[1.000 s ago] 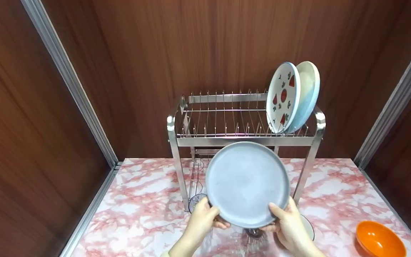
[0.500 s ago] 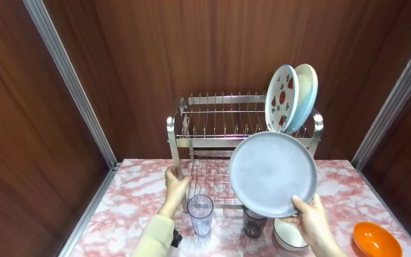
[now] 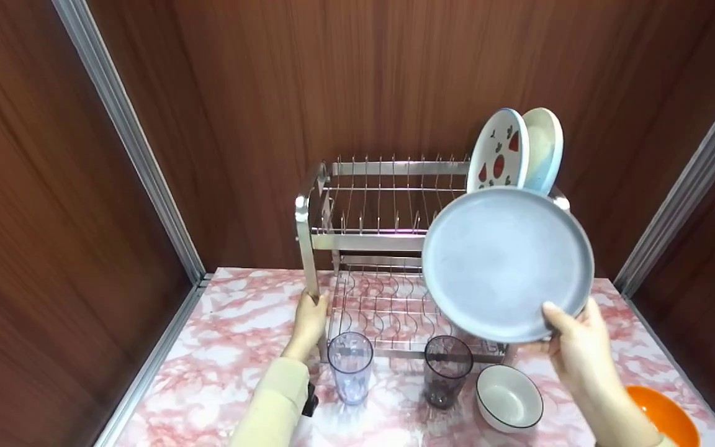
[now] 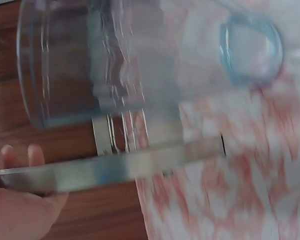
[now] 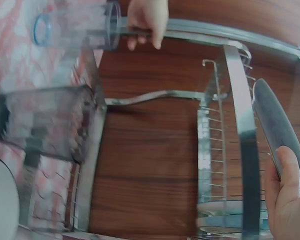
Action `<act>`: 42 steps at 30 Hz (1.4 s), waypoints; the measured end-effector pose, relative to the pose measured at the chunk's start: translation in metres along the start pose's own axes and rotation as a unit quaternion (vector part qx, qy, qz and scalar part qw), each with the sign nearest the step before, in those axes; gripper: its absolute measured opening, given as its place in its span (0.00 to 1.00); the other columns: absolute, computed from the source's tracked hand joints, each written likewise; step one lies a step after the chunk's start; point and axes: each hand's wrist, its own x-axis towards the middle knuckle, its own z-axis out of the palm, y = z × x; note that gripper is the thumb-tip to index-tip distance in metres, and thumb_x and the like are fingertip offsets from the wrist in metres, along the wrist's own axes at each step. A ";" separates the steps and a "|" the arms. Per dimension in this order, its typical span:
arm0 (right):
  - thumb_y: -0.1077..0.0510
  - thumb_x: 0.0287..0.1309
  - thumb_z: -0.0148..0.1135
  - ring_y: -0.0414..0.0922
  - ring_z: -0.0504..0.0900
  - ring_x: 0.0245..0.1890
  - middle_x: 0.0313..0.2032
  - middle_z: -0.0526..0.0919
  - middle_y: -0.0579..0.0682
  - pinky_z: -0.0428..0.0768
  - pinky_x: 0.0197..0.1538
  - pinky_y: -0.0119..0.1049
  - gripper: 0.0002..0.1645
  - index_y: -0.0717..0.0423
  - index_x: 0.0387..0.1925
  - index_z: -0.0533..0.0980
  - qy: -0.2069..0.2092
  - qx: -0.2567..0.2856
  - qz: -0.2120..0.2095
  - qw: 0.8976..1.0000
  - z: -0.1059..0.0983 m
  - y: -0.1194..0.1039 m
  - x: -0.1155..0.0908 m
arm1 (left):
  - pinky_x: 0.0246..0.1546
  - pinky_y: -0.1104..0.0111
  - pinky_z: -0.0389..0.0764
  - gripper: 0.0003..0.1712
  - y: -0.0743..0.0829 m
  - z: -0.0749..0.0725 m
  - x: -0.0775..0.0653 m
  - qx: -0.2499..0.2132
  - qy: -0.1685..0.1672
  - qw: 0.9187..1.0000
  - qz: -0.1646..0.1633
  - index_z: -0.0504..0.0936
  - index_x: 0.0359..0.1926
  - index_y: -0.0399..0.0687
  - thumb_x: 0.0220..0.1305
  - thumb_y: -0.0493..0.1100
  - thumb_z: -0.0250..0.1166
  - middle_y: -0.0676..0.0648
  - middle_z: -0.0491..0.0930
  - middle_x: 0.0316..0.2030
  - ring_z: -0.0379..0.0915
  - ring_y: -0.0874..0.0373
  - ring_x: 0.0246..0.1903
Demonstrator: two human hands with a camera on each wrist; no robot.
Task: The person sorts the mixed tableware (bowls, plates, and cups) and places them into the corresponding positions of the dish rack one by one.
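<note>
Gray round plate (image 3: 506, 267), lifted off the table, at the near right side of the metal dish rack (image 3: 370, 242), face toward the head camera, covering part of the upper tier's right end; can't tell whether it touches the rack. Right hand (image 3: 581, 347) pinches its near right rim, thumb on the face, fingers behind. Left hand (image 3: 310, 320) grips the rack's near left leg, thumb and fingers on either side of the metal; hands well apart. Strawberry-pattern plate (image 3: 497, 152) stands on edge in the upper tier at the right end, lower part hidden by the gray plate; cream-and-blue plate (image 3: 544, 149) just right of it, also on edge. Lower tier has wavy wires. Near side of the rack, left to right: clear bluish glass (image 3: 351, 366), dark glass (image 3: 447, 372), white bowl (image 3: 509, 397) with dark rim, glasses upright. Orange bowl (image 3: 668, 416) at the near right, partly behind the right forearm. Light sleeve (image 3: 270, 397) on the left arm, black item (image 3: 310, 400) at that wrist. Table (image 3: 239, 347) pink-and-white marbled; brown wood-grain panels (image 3: 258, 93) at far, left and right, metal strips (image 3: 134, 136) at the corners.
</note>
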 end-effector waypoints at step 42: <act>0.69 0.53 0.41 0.43 0.81 0.17 0.34 0.69 0.52 0.77 0.18 0.45 0.12 0.49 0.35 0.59 0.136 -0.189 -0.080 0.969 0.047 -0.106 0.089 | 0.21 0.72 0.66 0.14 -0.005 -0.002 0.002 -0.027 -0.031 0.999 0.000 0.67 0.45 0.37 0.62 0.42 0.48 0.52 0.63 0.20 0.58 0.61 0.20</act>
